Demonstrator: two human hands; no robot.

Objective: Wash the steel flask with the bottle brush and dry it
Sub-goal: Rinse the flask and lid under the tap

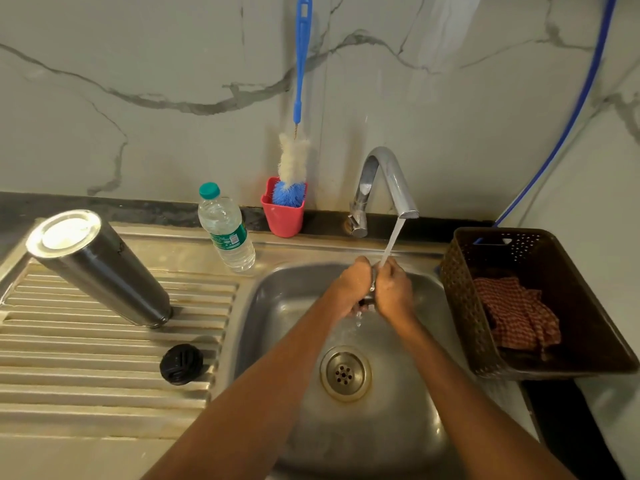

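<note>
As water (391,241) runs, left hand (351,289), right hand (395,293) clasped round metal piece (372,286)

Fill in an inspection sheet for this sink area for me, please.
Surface: ribbed steel drainboard and sink; the tap is running.
Job's things: flask stands inverted on the drainboard; black cap lies near it; brush stands in a red cup at the wall; checked cloth lies in the basket.
Clutter: capped water bottle behind the sink.
Hands: left hand and right hand grip a small steel part under the stream.
Cables: blue hose runs down behind the basket.
Surroundings: veined marble-look wall.
</note>
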